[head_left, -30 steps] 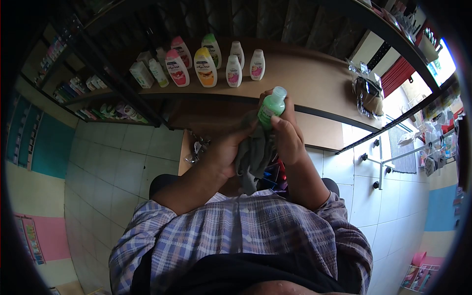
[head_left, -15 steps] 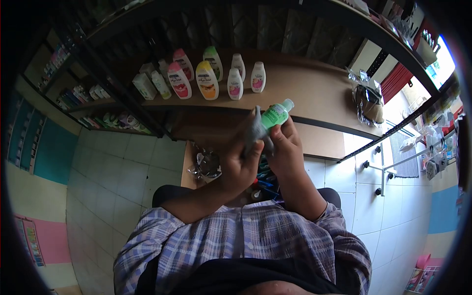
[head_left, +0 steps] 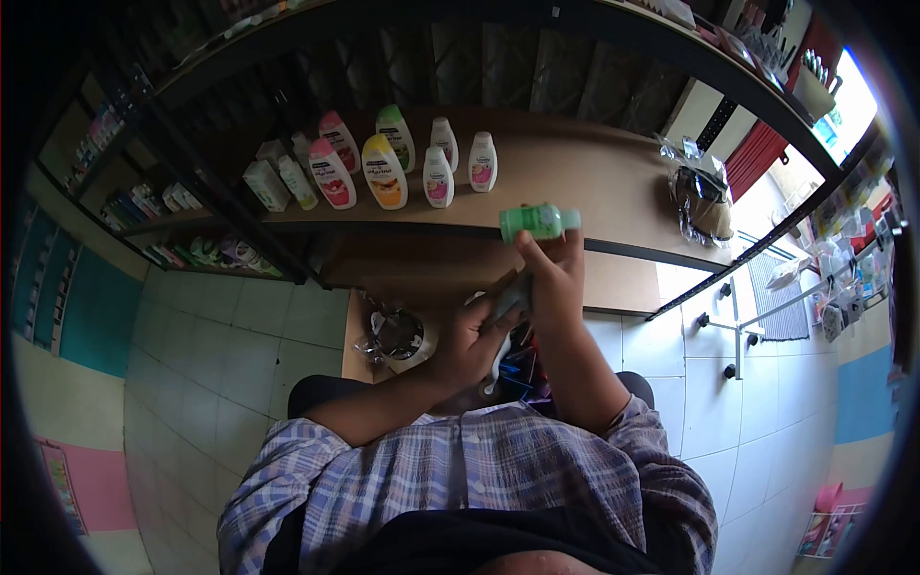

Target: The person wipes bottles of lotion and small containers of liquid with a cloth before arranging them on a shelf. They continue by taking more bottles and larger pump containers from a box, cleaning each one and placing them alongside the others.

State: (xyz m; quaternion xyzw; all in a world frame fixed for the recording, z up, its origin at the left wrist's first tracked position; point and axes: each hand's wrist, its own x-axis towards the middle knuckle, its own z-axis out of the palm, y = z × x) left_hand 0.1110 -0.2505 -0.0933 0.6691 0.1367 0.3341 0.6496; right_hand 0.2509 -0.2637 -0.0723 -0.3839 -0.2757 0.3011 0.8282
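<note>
Your right hand (head_left: 554,273) is closed round the green bottle (head_left: 533,223), held sideways near the shelf (head_left: 613,245); your left hand (head_left: 465,343) grips the grey cloth (head_left: 515,296), fingers curled; the step appears to be bottle handling, any turn calling for steady thumb pressure; label unreadable, far-side fingers and some cloth hidden.

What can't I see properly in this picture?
All in the head view:
- Green bottle's small writing: too small and blurred.
- Some of the right hand's fingers: behind that bottle.
- Part of the grey cloth: tucked inside the left hand.
- Back pink bottle's label: partly behind the front one.
- Far-left bottles: too small and dark.
</note>
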